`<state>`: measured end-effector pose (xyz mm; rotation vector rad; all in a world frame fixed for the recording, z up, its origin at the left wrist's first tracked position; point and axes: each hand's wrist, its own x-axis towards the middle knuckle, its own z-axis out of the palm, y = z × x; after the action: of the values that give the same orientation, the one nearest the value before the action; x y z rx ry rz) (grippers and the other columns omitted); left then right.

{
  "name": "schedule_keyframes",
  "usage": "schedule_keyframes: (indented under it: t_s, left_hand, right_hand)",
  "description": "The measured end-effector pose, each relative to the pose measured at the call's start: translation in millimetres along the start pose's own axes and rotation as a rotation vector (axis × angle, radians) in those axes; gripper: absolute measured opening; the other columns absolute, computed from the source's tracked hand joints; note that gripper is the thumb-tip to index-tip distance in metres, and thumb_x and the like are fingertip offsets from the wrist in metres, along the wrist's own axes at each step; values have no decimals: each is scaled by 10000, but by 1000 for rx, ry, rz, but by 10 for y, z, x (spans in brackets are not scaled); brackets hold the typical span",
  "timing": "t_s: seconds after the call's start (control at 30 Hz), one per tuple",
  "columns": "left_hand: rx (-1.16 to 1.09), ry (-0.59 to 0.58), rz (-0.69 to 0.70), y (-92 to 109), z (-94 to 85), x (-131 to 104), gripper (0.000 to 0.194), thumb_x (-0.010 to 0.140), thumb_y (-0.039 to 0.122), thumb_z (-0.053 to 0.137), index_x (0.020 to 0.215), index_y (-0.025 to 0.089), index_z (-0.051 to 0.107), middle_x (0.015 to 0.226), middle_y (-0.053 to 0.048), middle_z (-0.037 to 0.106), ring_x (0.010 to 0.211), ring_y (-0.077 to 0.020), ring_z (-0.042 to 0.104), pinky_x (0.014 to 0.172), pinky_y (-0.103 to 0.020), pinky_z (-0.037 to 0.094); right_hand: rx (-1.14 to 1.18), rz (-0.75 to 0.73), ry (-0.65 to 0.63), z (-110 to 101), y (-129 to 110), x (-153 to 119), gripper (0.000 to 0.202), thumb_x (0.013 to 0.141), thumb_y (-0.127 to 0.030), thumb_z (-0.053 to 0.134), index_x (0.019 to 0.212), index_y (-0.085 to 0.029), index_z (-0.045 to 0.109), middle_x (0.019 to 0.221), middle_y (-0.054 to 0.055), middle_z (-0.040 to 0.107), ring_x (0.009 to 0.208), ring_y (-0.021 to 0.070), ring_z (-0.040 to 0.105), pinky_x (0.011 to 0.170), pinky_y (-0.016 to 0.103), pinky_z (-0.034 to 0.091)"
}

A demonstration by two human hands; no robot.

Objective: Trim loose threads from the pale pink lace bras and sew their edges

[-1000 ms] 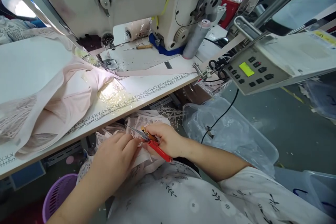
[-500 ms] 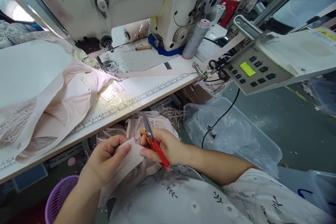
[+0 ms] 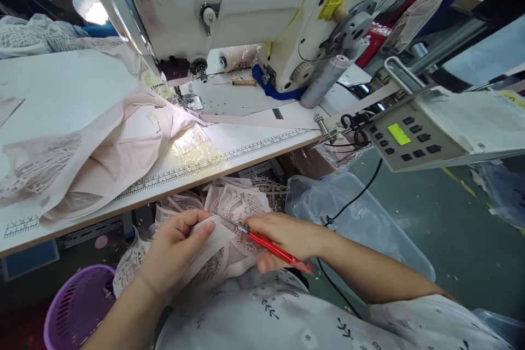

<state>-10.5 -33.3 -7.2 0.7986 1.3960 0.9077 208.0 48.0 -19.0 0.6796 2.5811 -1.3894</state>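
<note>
- While the left hand (image 3: 176, 251) pinched the pale fabric band (image 3: 215, 241) between thumb and curled fingers, the right hand (image 3: 293, 232) gripped the red-handled scissors (image 3: 279, 250)
- The band lay in front of the wearer's body, below the edge of the sewing table (image 3: 45, 82), with lace pieces (image 3: 241, 202) bunched beside and beneath it
- The scissor tips pointed at the band's upper edge, close to the left fingertips; contact and blade opening could not be determined
- Progress, as judged: the band was held ready and the blades were presented, so trimming appeared to be under way; no finished cut was visible, and the cut and release remained
- A second pale garment (image 3: 135, 136) lay on the table, reaching the needle area of the sewing machine (image 3: 172, 5), with neither hand on it; its seam appeared unfinished
</note>
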Motion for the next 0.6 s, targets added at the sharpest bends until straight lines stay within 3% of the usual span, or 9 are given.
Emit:
schedule_keyframes:
  t_s: [0.2, 0.4, 0.6]
  left_hand:
    - [75, 33, 11, 33, 12, -5, 238, 762, 400, 637, 704, 170, 618, 604, 41, 539, 553, -88, 440, 530, -197, 354]
    - [102, 70, 11, 52, 17, 0, 282, 739, 420, 632, 652, 158, 577, 558, 49, 472, 507, -75, 375, 485, -187, 300]
    - [45, 56, 2, 45, -1, 3, 302, 707, 426, 665, 630, 150, 568, 551, 43, 479, 509, -77, 393, 493, -188, 314]
  right_hand:
    - [-233, 168, -32, -52, -188, -53, 183, 763, -306, 587, 759, -184, 449, 774, 40, 584, 669, 169, 515, 587, 251, 345]
    - [-245, 246, 8, -70, -228, -56, 410, 724, -549, 638, 705, -192, 436, 691, 13, 551, 607, 154, 470, 531, 241, 262]
    - [-191, 264, 42, -54, -254, -47, 442, 734, -558, 645, 654, -189, 415, 630, -5, 498, 545, 113, 372, 504, 226, 228]
